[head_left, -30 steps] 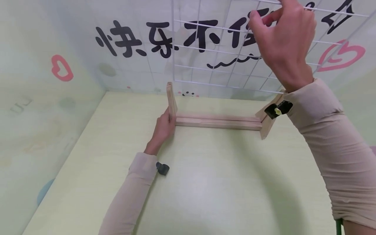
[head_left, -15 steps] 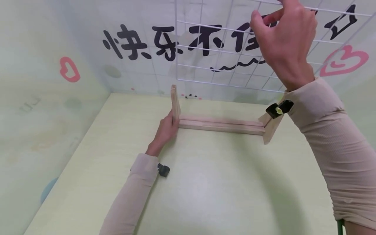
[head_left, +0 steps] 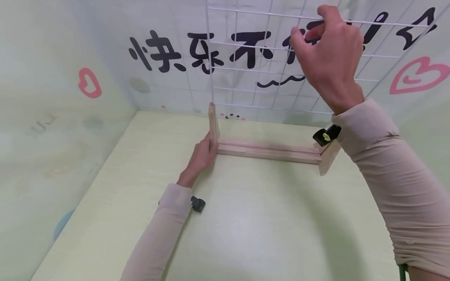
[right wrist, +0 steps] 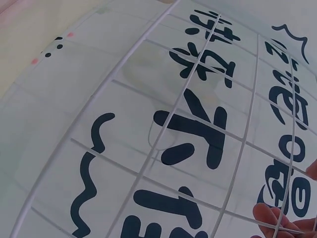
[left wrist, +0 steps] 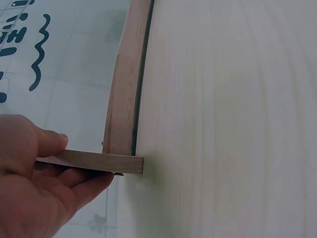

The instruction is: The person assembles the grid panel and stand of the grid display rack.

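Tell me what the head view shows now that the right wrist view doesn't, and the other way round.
Only the head view shows the left hand, the wooden crossbar, both beige sleeves and the pink hearts.

Only the right wrist view shows a second row of black lettering, higher on the wall.

Both show the white wire grid, the wavy line and the right hand, just its fingers in the wrist view.

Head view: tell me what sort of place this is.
Probably an indoor work corner or booth; the rest of the room is out of view. A pale table sits against decorated walls, which carry black lettering and pink hearts.
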The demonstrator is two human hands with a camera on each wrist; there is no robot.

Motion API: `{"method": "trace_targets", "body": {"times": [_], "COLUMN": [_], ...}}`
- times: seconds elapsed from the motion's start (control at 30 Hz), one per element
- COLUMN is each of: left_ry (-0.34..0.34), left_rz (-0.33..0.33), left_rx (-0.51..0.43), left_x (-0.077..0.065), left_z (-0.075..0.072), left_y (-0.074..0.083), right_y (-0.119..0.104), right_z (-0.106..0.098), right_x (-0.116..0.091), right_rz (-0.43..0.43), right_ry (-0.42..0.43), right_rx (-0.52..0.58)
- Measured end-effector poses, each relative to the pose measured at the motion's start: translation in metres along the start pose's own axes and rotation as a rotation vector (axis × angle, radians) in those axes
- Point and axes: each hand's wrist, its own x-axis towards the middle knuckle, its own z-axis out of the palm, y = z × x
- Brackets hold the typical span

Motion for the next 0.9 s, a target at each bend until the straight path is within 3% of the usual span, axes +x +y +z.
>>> {"method": "trace_targets", "body": {"times": [0.3, 0.63, 0.9], "left_ry": [0.008, 0.010, 0.017], "left_rz": [0.019, 0.011, 0.029], "left_rx": [0.002, 0.001, 0.012], "left_x": [-0.0018, 0.0012, 0.0004], "left_z": [-0.0004, 0.0046, 0.0018], "left_y": [0.0001, -0.0005, -0.0013], "right_y": [0.0018, 0.0043, 0.0022], "right_z": [0.0051, 0.0070, 0.0069], "right_x": [-0.0022, -0.0016, -0.0015], "right_rz": [-0.028, 0.016, -0.059], "right_ry": [0.013, -0.017, 0.030], "right_rx": [0.008, 0.014, 0.042]}}
